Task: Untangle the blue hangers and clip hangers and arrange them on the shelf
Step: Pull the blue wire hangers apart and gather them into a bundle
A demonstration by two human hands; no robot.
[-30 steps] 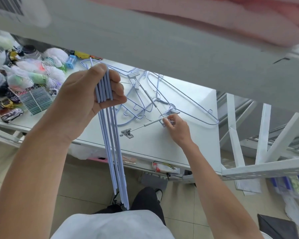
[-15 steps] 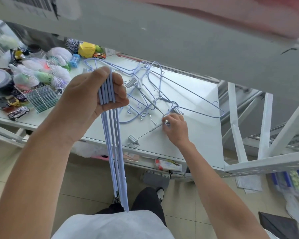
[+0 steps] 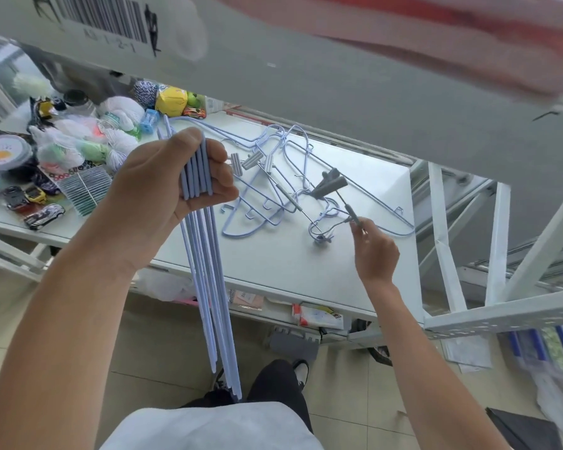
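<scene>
A stockroom or warehouse storage area is indicated. White perforated-steel shelving [image 3: 488, 319] is seen at 4 o'clock, and a barcode location label [image 3: 104, 21] is fixed to the upper shelf edge at 11 o'clock. Mixed small goods, among them toy cars [image 3: 43, 216] and bagged items [image 3: 65, 147], are stored loose on the shelf [image 3: 290, 261] at 9 o'clock. A tiled floor [image 3: 150, 345] is visible at 6 o'clock.

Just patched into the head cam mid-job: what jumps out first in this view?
The left hand dominates the near left of the view, gripping a bundle of blue hangers that hangs down past the shelf edge. To the right, the right hand pinches the rod of a clip hanger and holds it raised over a tangle of blue hangers lying on the white shelf.
</scene>
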